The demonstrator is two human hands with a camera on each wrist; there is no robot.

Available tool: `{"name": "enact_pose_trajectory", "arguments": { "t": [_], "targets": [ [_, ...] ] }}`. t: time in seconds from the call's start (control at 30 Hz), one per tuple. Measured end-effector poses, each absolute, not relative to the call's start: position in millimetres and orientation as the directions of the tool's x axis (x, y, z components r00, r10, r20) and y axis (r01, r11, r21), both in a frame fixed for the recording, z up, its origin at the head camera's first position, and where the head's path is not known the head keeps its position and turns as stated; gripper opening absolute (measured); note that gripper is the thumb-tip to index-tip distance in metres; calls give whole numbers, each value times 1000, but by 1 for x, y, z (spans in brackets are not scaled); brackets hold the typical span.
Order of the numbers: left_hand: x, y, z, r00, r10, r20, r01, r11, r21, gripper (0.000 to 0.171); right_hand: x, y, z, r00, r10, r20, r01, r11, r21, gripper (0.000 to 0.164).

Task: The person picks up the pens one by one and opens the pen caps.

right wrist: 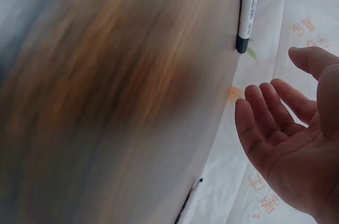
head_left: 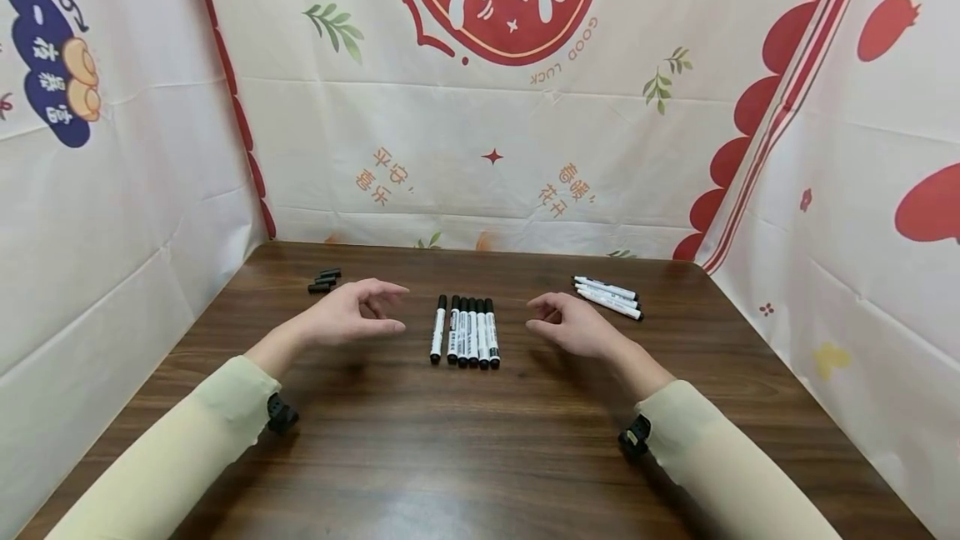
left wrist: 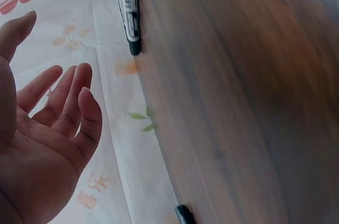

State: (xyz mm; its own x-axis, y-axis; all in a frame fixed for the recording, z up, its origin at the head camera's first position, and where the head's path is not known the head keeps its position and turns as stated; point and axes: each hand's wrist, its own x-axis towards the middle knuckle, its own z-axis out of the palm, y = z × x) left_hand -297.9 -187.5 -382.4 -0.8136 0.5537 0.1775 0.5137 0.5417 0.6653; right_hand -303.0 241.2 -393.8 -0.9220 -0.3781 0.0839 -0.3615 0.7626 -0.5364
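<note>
Several white markers (head_left: 472,336) with black caps lie side by side in a row at the middle of the table, the leftmost marker (head_left: 438,332) set slightly apart. My left hand (head_left: 348,312) hovers to the left of the row, fingers loosely bent and holding nothing. On the other side, my right hand (head_left: 573,325) is held over the table with relaxed fingers, also holding nothing. In the left wrist view the palm (left wrist: 47,144) faces up beside a marker (left wrist: 130,12). The right wrist view shows the other palm (right wrist: 296,155) below a marker (right wrist: 249,12).
Several loose black caps (head_left: 325,280) lie on the dark wooden table (head_left: 420,457) at back left, beyond the left hand. At back right are several white markers (head_left: 609,297), lying at a slant behind the right hand. Printed cloth (head_left: 480,115) walls the table's back and sides.
</note>
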Motion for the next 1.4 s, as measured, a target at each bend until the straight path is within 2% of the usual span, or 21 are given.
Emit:
{"name": "enact_pose_trajectory", "arguments": {
  "t": [0.57, 0.83, 1.4],
  "targets": [
    [-284, -156, -387, -775, 607, 175, 523, 461, 717, 59, -304, 205, -394, -877, -479, 35, -411, 712, -570, 48],
    [-282, -153, -388, -771, 613, 173, 521, 451, 725, 58, -312, 197, -399, -849, -527, -34, -412, 702, -581, 45],
    [-279, -151, -386, -768, 605, 210, 543, 441, 714, 52, -320, 207, -403, -844, -533, -59, -408, 710, -573, 28]
  ]
}}
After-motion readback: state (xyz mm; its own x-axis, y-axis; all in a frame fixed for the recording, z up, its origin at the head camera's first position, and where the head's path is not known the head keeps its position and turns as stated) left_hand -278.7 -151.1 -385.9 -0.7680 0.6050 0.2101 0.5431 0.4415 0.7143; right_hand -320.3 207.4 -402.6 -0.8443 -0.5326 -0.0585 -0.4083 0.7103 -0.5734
